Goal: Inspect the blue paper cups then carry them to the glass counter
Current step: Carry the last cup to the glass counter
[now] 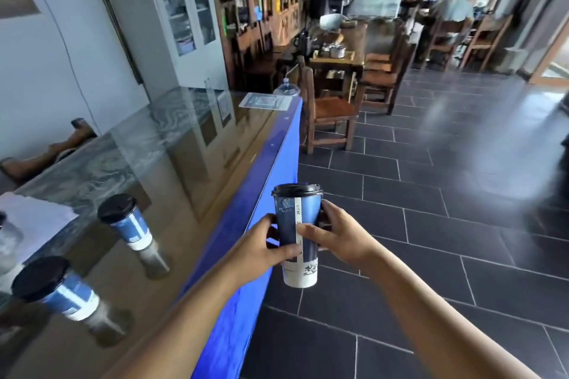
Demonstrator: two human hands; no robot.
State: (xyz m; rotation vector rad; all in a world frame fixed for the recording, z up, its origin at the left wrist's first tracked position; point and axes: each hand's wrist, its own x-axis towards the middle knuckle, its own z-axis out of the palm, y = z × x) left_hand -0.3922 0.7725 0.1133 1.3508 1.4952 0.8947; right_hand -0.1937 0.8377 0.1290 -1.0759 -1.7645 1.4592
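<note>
The held cup [288,218] is dark blue with a white base band, a white vertical strip and a black lid. The far cup [131,224] and the near cup [61,291] are blue, white-banded and black-lidded. The table [184,163] shows grey marbling and a bright blue edge.

There are 3 lidded blue cups, 1 held cup [289,215] off the desk [184,169] and 2 on it, a near cup [72,297] and a far cup [132,224], plus 2 grips, the left grip [261,248] and the right grip [341,237], 1 paper sheet [34,218] and 1 card [266,100].
</note>
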